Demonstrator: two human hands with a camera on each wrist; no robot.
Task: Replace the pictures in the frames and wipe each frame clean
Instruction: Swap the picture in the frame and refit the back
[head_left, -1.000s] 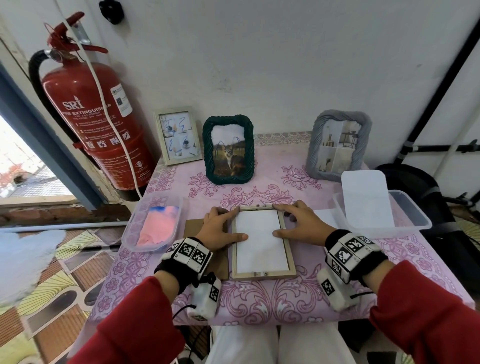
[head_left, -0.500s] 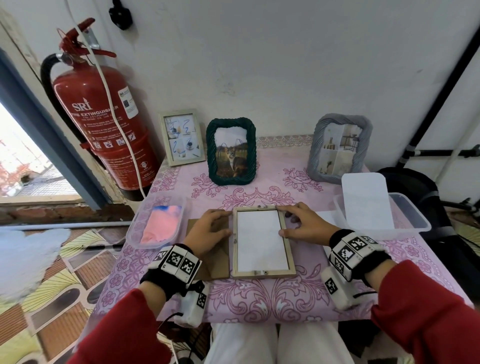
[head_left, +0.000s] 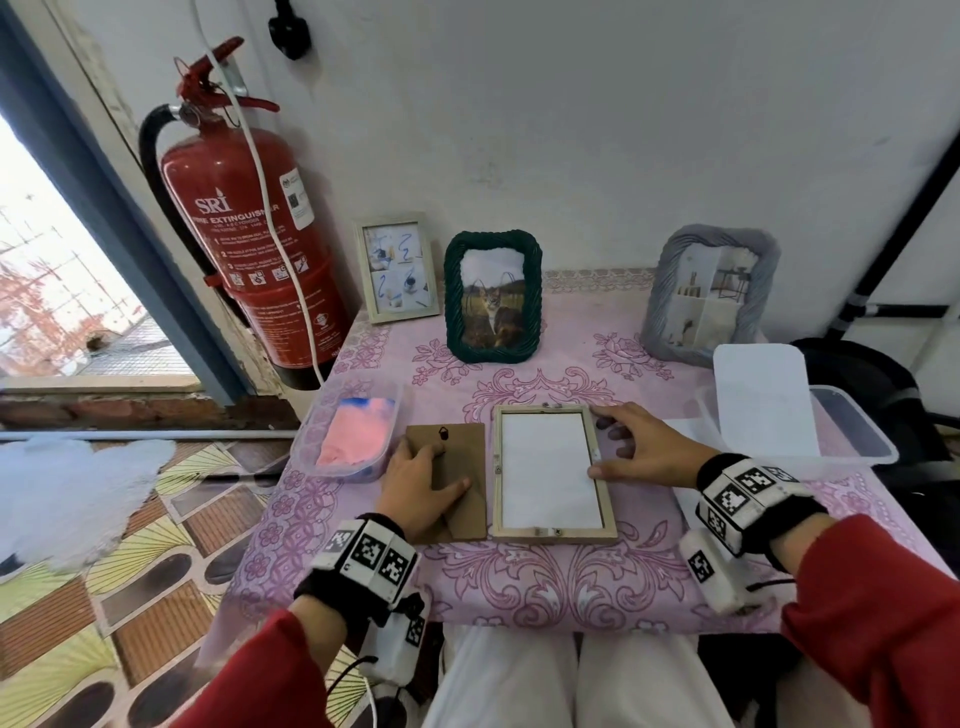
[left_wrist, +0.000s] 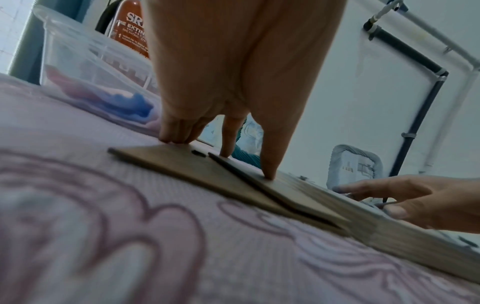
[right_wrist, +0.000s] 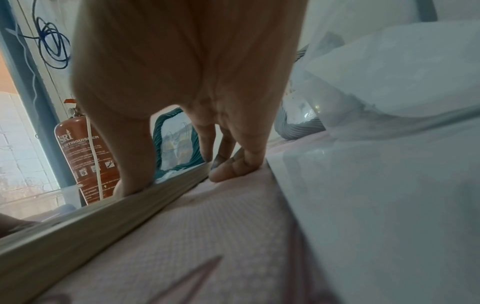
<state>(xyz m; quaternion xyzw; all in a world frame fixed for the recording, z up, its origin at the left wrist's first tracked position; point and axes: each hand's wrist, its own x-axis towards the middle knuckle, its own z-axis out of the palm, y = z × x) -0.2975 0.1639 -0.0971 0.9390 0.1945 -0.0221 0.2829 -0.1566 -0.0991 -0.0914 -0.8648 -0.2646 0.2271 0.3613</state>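
A light wooden frame (head_left: 602, 499) lies face down on the pink tablecloth, with a white sheet (head_left: 548, 470) filling its opening. To its left lies the brown backing board (head_left: 462, 457) with its stand flap. My left hand (head_left: 423, 480) rests on the board, fingertips (left_wrist: 269, 174) pressing down on it. My right hand (head_left: 636, 452) rests along the frame's right rail (right_wrist: 103, 216), thumb on the rail and fingers near the far right corner. Neither hand lifts anything.
Against the wall stand a small white frame (head_left: 397, 267), a green rope frame (head_left: 493, 296) and a grey frame (head_left: 709, 293). A tub with a pink and blue cloth (head_left: 353, 431) sits left. A clear tub (head_left: 852, 431) holding white sheets sits right. A fire extinguisher (head_left: 249, 234) stands far left.
My left hand has left the frame's left rail and moved left onto the backing board. My right hand stays on the frame's right side.
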